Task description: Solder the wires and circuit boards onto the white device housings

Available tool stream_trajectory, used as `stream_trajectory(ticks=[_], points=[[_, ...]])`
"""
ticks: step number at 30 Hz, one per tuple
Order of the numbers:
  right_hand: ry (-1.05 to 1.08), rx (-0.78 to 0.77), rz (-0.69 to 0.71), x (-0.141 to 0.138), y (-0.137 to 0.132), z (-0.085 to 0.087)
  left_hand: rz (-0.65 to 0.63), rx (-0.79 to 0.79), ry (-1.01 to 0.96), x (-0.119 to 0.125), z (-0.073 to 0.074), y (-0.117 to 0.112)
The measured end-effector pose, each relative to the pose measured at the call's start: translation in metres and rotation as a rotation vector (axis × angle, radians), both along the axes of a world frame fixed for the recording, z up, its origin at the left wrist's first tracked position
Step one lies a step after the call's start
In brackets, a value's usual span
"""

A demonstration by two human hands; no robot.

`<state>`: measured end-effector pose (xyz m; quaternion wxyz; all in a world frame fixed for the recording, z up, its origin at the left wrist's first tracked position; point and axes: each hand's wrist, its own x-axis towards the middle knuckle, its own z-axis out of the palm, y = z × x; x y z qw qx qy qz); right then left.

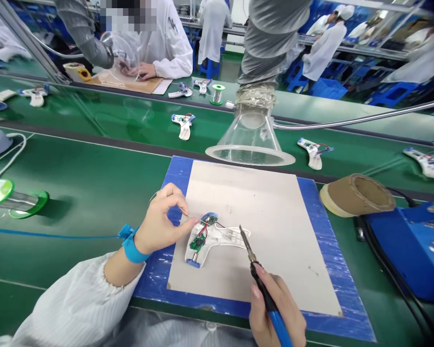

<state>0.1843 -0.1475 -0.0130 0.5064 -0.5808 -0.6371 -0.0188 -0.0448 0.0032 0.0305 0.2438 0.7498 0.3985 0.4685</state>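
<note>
The left hand [166, 219] pinches a thin wire [184, 212] between thumb and finger, beside the blue end of a white casing [217, 235]. The right hand [277, 301] grips a soldering iron [252, 256], its tip pointing up and away at the casing's narrower end; whether the tip touches it, I cannot tell. The casing lies open on a pale sheet [271, 202] over a blue board [347, 294], showing a green circuit [197, 241] and red leads. A blue strap [133, 246] circles the left wrist.

To the left, a solder spool [25, 200] lies on its side on the green table [94, 188]. A clear hood [251, 140] hangs beyond the sheet. Right of the board are a brown tub [358, 195], tilted over, and a blue unit [408, 246]. Farther off, more casings [183, 126] lie spaced along a green strip [137, 118], and a co-worker in white sits across from it.
</note>
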Motion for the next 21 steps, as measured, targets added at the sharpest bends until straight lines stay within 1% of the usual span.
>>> stream_trajectory(ticks=[1, 3, 6, 8, 13, 18, 21], points=[[-0.011, -0.002, -0.011, -0.001, -0.001, 0.002, 0.002, -0.01, 0.005, 0.001, 0.0, -0.001], [0.002, -0.06, -0.076, -0.001, -0.006, 0.003, 0.007, -0.029, 0.017, 0.003, 0.0, -0.002], [0.102, -0.166, -0.164, -0.003, -0.014, 0.001, 0.003, -0.036, 0.024, 0.003, 0.0, -0.002], [0.115, -0.194, -0.165, -0.003, -0.017, 0.0, -0.005, -0.03, 0.017, 0.003, 0.0, -0.002], [-0.025, -0.149, -0.152, -0.004, -0.013, 0.004, -0.009, -0.02, 0.002, 0.003, -0.001, -0.001], [0.021, -0.252, -0.187, -0.006, -0.012, 0.008, 0.005, -0.029, 0.011, 0.005, -0.002, -0.002], [0.017, -0.263, -0.195, -0.008, -0.012, 0.01, -0.006, -0.03, 0.014, 0.005, -0.002, -0.002]])
